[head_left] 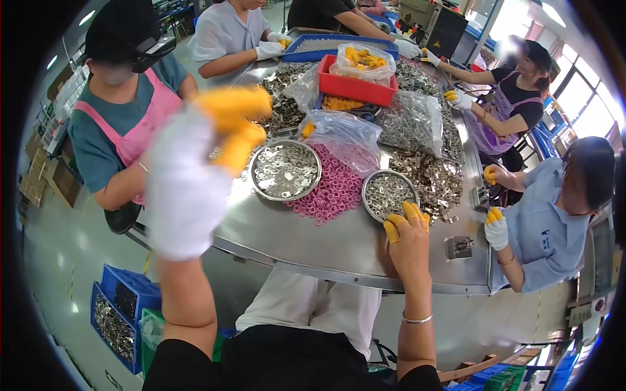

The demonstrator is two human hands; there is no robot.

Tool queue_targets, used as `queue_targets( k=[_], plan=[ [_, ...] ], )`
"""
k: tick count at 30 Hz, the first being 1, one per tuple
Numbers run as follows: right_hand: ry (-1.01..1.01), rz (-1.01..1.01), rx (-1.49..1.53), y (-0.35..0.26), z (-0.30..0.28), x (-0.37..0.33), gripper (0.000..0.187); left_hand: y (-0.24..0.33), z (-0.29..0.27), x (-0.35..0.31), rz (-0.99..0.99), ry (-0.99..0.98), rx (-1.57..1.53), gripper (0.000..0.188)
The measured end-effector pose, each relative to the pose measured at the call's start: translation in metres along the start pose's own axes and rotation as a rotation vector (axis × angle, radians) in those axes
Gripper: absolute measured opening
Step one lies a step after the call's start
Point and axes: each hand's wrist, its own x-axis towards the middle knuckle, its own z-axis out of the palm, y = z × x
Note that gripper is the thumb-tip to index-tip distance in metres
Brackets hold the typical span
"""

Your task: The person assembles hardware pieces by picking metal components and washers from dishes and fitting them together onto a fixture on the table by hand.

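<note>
My left hand (195, 169), in a white glove with yellow finger covers, is raised above the table's left side and blurred. Its fingers are bent, and a small metal-looking bit shows by the palm; what it holds I cannot make out. My right hand (409, 241) is ungloved, with yellow covers on its fingertips. These grip the near right rim of a small round metal dish (377, 187) holding small metal parts. A larger round dish (285, 171) of flat silvery parts sits to the left. Between the dishes spreads a pile of pink rings (328, 195).
Metal parts (433, 179) are heaped right of the small dish. Behind lie clear plastic bags (345, 137), a red bin (355, 85) and a blue tray (339, 47). A small metal fixture (460, 247) stands near the right edge. Several co-workers surround the table; blue crates (124, 319) stand lower left.
</note>
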Motion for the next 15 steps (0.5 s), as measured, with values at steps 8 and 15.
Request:
queue_targets(
  k=[8, 15],
  plan=[
    [-0.083, 0.023, 0.117, -0.006, -0.007, 0.008, 0.013, -0.172, 0.089, -0.011, -0.141, -0.446, 0.526, 0.015],
    [0.093, 0.047, 0.306, -0.020, -0.008, 0.012, 0.013, -0.186, 0.117, -0.011, -0.160, -0.436, 0.616, 0.019]
  ],
)
